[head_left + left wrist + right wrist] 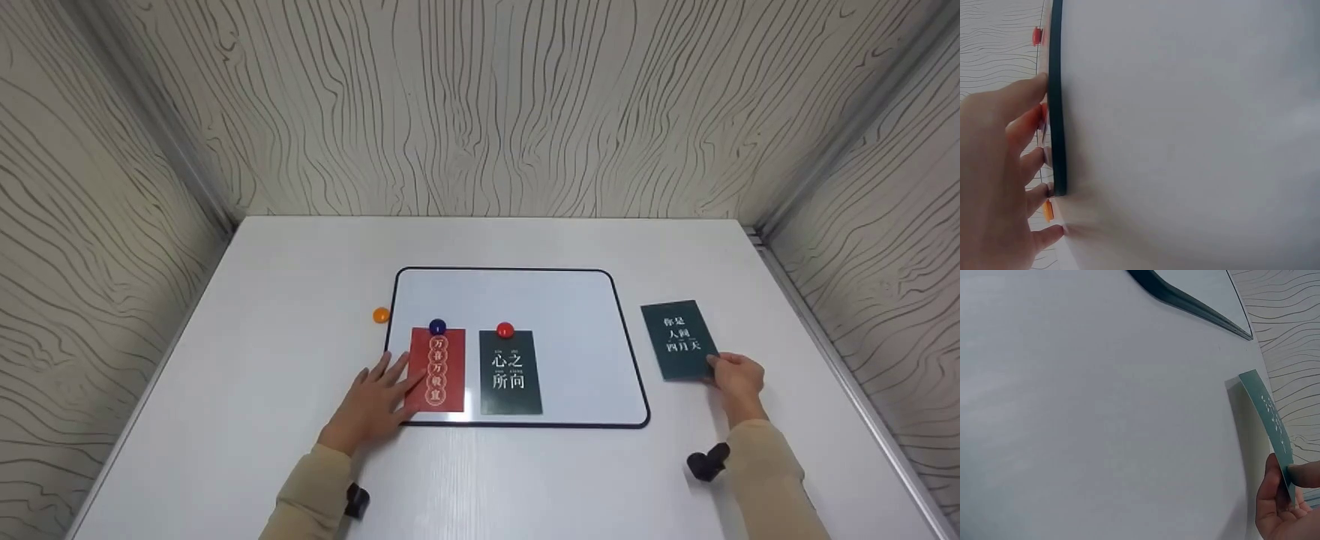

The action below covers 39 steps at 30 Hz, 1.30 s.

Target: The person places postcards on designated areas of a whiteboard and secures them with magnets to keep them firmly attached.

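A dark green card [679,341] with white characters is pinched at its lower right corner by my right hand [739,379]; in the right wrist view the card [1268,422] is tilted up off the table. My left hand [375,401] lies with spread fingers on the lower left of the whiteboard [577,345], its fingertips touching the red card [450,375]. A blue round magnet [437,327] sits at the red card's top edge. Beside it on the board, a second green card [511,394] has a red magnet [505,330] at its top.
An orange magnet [381,315] lies by the board's left edge on the white table [300,277]. Patterned panels [480,112] stand behind the table and at both sides. A black device [707,463] is at the right wrist, another [358,501] at the left.
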Each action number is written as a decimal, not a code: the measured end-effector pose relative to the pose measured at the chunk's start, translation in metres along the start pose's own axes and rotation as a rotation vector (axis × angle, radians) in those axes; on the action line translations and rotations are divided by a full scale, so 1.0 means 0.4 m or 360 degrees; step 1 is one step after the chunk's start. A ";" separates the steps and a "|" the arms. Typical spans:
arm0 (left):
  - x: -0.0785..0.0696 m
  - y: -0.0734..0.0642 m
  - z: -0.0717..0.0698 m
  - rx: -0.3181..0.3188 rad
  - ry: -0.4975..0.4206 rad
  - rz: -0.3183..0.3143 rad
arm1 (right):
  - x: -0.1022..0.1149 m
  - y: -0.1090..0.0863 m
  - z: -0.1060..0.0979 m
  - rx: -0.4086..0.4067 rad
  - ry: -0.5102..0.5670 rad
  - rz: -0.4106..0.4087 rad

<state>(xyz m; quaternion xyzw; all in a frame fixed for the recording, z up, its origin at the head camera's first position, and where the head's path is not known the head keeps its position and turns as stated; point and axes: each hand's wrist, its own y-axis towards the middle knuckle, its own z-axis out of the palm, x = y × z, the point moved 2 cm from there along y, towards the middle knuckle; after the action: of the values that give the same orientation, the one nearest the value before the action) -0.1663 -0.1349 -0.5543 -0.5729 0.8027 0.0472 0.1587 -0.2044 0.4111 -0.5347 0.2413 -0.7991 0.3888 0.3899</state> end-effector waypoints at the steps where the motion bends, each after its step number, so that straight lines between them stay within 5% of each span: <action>1: 0.000 0.000 0.000 0.0002 -0.0005 -0.0008 | 0.001 -0.002 -0.001 0.0003 0.0018 -0.0004; 39: 0.004 0.002 0.007 -0.0010 0.0019 -0.0013 | 0.041 -0.066 0.047 0.0185 -0.0008 -0.0113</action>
<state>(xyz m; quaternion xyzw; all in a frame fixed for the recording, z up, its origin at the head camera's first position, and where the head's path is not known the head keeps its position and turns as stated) -0.1671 -0.1354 -0.5575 -0.5770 0.8011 0.0457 0.1524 -0.2039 0.3792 -0.5173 0.2925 -0.7672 0.4199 0.3868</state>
